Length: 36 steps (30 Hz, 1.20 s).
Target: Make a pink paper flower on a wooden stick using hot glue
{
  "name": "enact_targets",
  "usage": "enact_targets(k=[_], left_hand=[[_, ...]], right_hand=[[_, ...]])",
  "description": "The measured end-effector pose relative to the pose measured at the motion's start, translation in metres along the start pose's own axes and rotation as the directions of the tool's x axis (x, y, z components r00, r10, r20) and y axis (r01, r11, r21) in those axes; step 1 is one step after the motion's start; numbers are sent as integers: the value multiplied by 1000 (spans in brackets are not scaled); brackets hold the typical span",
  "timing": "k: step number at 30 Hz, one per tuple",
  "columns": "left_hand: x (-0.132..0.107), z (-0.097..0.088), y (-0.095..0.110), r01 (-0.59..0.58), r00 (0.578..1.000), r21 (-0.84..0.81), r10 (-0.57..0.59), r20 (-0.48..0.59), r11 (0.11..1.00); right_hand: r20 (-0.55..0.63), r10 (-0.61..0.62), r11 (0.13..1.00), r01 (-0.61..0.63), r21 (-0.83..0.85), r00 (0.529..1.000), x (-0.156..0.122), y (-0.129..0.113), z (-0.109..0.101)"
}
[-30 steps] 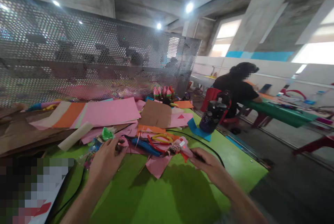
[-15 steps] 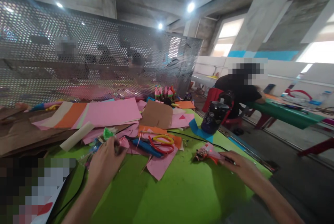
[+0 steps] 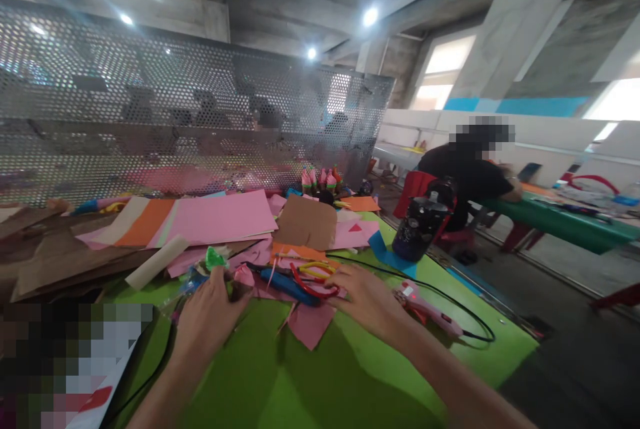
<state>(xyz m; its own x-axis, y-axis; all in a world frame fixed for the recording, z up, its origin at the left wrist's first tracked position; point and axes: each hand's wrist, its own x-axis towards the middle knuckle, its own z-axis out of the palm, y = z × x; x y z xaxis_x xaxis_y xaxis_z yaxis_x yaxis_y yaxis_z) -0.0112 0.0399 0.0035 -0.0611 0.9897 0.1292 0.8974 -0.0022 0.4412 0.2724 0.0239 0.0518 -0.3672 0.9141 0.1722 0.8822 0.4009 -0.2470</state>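
Observation:
My left hand [image 3: 213,302] is closed around a small craft piece with a pink paper top [image 3: 244,275]; its lower part is hidden by my fingers. My right hand [image 3: 367,299] reaches over the pile, fingers bent on the red and yellow handles of the scissors [image 3: 307,282], whose blades I cannot see. A blue-handled tool [image 3: 285,284] lies against them, over pink paper scraps [image 3: 311,325]. Right of my right wrist, a pink glue gun [image 3: 433,312] rests on the green tabletop with a small red light showing. Beside my left fingers sits a green crumpled piece [image 3: 215,257].
Pink sheets [image 3: 225,219], brown cardboard [image 3: 307,222] and a cream roll [image 3: 156,262] lie behind my hands. A dark tumbler [image 3: 417,229] stands at the right, near a black cord. Small pink-topped figures [image 3: 320,181] stand by the perforated screen [image 3: 200,122]. A person [image 3: 463,172] sits at another table.
My right hand has let go of the glue gun, leaving it on the table, and has moved left onto the scissors. My left hand stays about where it was.

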Motion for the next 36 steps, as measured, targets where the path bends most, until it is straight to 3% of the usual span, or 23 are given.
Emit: enact_targets(k=[4,8,15,19,27,32,36], left_hand=[[0,-2,3,-8,1000,32,8,-7,999],[1,-3,3,-8,1000,62,7,19,998],[1,-2,2,-13,999,85,10,36,996],[0,-6,4,-20,999,63,17,44,998],[1,-7,2,-9,997,62,5,71,998],[1,-9,2,17,993,68,-24,114,998],[0,-11,4,18,996,87,-25,87,996]], right_hand=[[75,-27,1000,27,4,997,17,1,12],[129,-77,995,69,64,989,19,8,7],[25,-19,995,17,103,1000,31,20,-10],[-1,-13,996,13,90,1000,40,27,-5],[89,-9,998,4,59,996,50,45,4],[33,14,999,-16,47,999,36,25,-9],[109,-102,990,90,108,989,7,-13,-3]])
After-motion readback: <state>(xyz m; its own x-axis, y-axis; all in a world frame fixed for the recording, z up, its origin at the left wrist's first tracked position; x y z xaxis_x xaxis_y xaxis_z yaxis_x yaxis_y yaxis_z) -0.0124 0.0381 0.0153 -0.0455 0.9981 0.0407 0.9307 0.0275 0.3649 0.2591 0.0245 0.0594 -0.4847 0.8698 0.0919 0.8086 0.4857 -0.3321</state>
